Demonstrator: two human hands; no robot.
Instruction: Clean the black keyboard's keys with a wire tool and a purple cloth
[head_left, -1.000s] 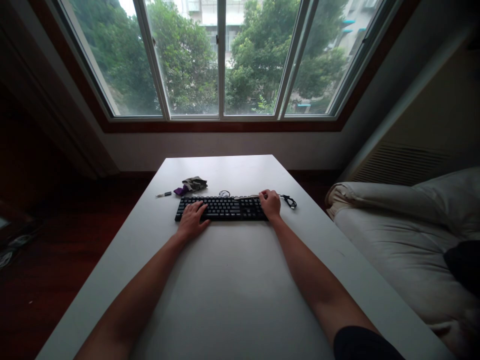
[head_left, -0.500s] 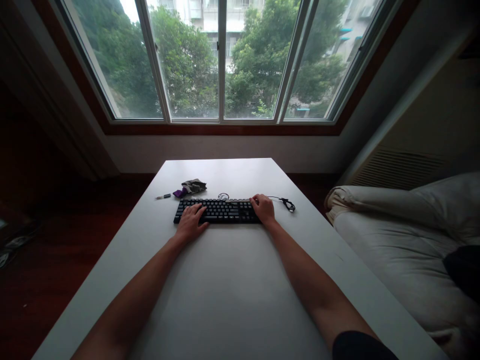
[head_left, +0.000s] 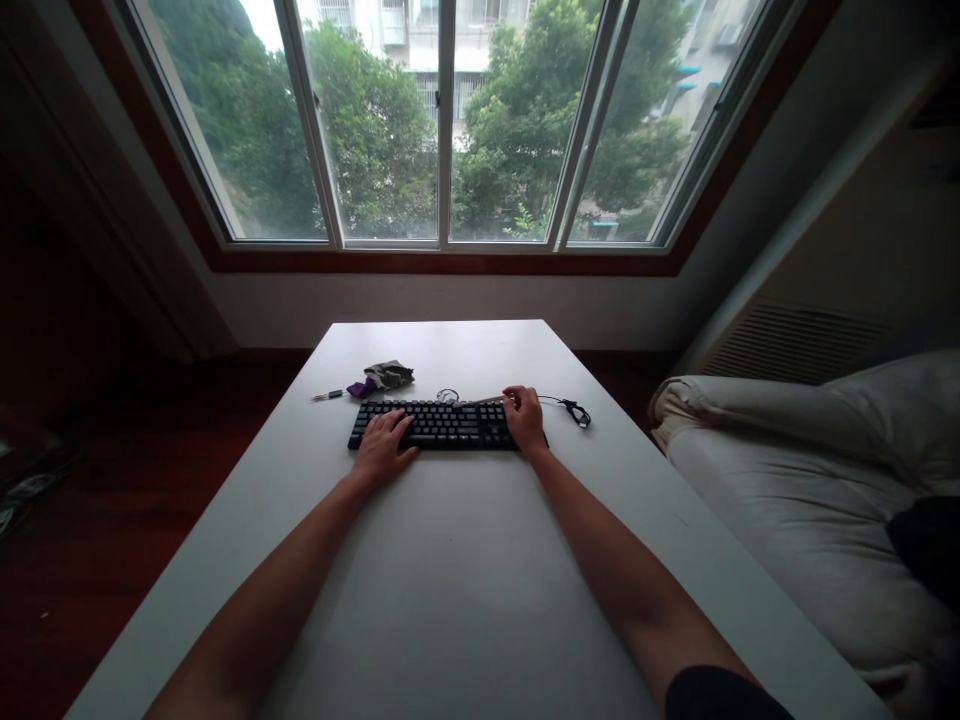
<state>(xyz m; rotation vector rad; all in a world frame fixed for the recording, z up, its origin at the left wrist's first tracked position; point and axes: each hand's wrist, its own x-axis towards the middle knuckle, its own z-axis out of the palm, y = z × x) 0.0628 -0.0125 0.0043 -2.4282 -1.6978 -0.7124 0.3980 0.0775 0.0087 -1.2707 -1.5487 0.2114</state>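
Note:
A black keyboard lies lengthwise across the white table. My left hand rests on its left end, fingers spread over the keys and the thumb out on the tabletop. Over the right end, my right hand is closed round a thin, light-coloured stick-like tool. The tool points left along the keyboard's back edge; its exact kind is too small to make out. Behind the keyboard, a black cable lies partly bundled at the right.
A crumpled grey and purple cloth lies behind the keyboard's left end. Beside it is a slim pen-like object. The white table stands before a window, with a pale sofa on the right.
My right hand has lifted and turned slightly, and the tool's right end has tilted up with it. My left hand stays in place on the keyboard.

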